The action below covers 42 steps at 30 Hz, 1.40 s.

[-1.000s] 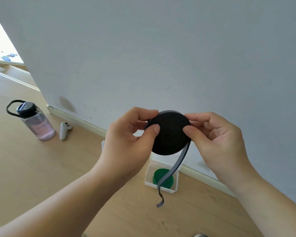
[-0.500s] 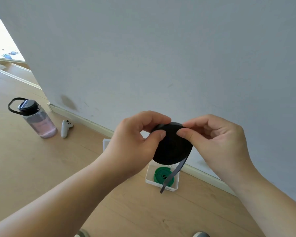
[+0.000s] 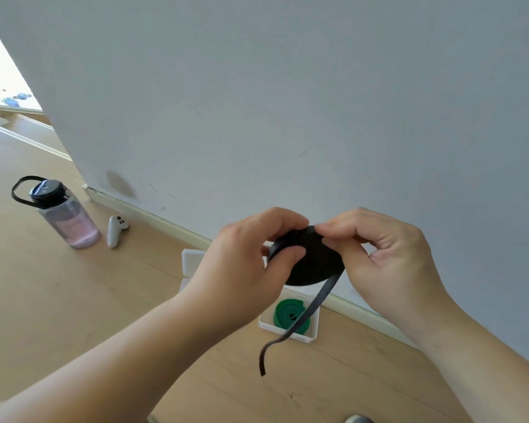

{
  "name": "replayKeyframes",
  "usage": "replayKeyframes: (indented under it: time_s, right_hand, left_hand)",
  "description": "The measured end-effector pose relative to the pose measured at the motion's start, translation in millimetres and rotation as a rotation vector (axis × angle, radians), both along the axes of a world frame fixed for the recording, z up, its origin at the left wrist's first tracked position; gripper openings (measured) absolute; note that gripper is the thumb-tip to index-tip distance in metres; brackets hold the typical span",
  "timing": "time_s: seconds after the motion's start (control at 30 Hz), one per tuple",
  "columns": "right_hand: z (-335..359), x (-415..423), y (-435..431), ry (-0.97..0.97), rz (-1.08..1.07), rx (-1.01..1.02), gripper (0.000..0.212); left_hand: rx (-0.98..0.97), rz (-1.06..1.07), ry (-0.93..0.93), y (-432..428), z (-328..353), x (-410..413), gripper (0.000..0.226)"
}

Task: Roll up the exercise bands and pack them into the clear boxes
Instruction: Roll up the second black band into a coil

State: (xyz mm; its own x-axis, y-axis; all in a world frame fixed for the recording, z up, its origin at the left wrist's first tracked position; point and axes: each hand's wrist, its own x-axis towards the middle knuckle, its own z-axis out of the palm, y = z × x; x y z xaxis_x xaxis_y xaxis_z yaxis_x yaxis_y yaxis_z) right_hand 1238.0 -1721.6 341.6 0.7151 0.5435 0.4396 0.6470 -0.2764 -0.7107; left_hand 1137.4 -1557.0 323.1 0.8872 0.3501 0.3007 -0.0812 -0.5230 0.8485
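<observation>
A black exercise band point(image 3: 313, 264), wound into a flat coil, is held in the air between both hands. My left hand point(image 3: 242, 270) pinches its left edge with thumb and fingers. My right hand point(image 3: 385, 254) pinches the top right of the coil. A loose tail of the band point(image 3: 300, 322) hangs down from the coil's right side. Below, on the floor by the wall, a clear box point(image 3: 313, 334) holds a rolled green band point(image 3: 287, 314). A second clear box point(image 3: 190, 264) shows partly behind my left wrist.
A water bottle point(image 3: 64, 218) with a black lid and pink liquid stands on the wooden floor at the left. A white controller point(image 3: 115, 230) lies beside it. A grey wall with a baseboard point(image 3: 153, 216) runs behind the boxes.
The coil has tilted from facing me to lying flatter. My fingers have shifted along its rim, and the hanging tail swings lower in front of the green band's box.
</observation>
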Motion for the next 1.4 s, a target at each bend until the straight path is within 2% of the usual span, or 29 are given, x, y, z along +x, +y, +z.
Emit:
replayKeyframes:
  time_s: [0.07, 0.17, 0.37, 0.47, 0.53, 0.63, 0.73, 0.8, 0.9, 0.97, 1.1, 1.2, 1.27, 1.33, 1.4]
  right_hand:
    - [1, -2, 2, 0.056, -0.035, 0.010, 0.029]
    - [3, -1, 2, 0.250, -0.102, 0.106, 0.022]
    - [1, 6, -1, 0.423, -0.079, 0.194, 0.027]
    - [-2, 8, -3, 0.347, -0.101, 0.135, 0.030]
    - [-2, 6, -3, 0.238, -0.102, 0.033, 0.036]
    - [-5, 5, -2, 0.018, -0.035, -0.021, 0.038]
    - [-5, 3, -1, -0.083, 0.029, -0.029, 0.033]
    - [-4, 2, 0, -0.043, 0.008, -0.009, 0.031]
    - [-1, 2, 1, 0.217, -0.095, 0.077, 0.024]
    - [0, 4, 0, 0.318, -0.101, 0.114, 0.023]
    - [3, 7, -3, 0.389, -0.065, 0.179, 0.034]
    - [2, 10, -3, 0.382, -0.077, 0.214, 0.036]
    - [-1, 11, -4, 0.333, -0.111, 0.175, 0.037]
    - [-2, 11, -5, 0.208, -0.099, 0.076, 0.038]
    - [-4, 8, -4, 0.045, -0.031, 0.005, 0.038]
  left_hand:
    - [-0.019, 0.005, 0.002, -1, 0, 0, 0.028]
    - [-0.144, 0.060, -0.014, 1, 4, 0, 0.030]
    - [-0.386, 0.202, -0.156, 5, 8, 0, 0.027]
    - [-0.350, 0.145, -0.021, 5, 5, 1, 0.023]
    - [-0.219, 0.111, 0.044, 3, 3, -1, 0.027]
    - [0.030, 0.050, -0.042, 0, 0, -1, 0.035]
    - [0.114, -0.001, -0.093, -2, -5, 1, 0.027]
    - [0.091, 0.028, -0.088, -2, -6, 1, 0.022]
    - [-0.024, 0.071, -0.010, 2, -2, 1, 0.033]
    - [-0.101, 0.112, -0.001, 4, 0, 1, 0.037]
    - [-0.278, 0.198, -0.070, 7, 3, 1, 0.034]
    - [-0.375, 0.173, -0.083, 8, 2, 2, 0.030]
    - [-0.327, 0.121, -0.007, 7, 0, 3, 0.022]
    - [-0.176, 0.120, 0.030, 5, -2, 2, 0.016]
    - [-0.007, 0.103, 0.008, 2, -4, 1, 0.022]
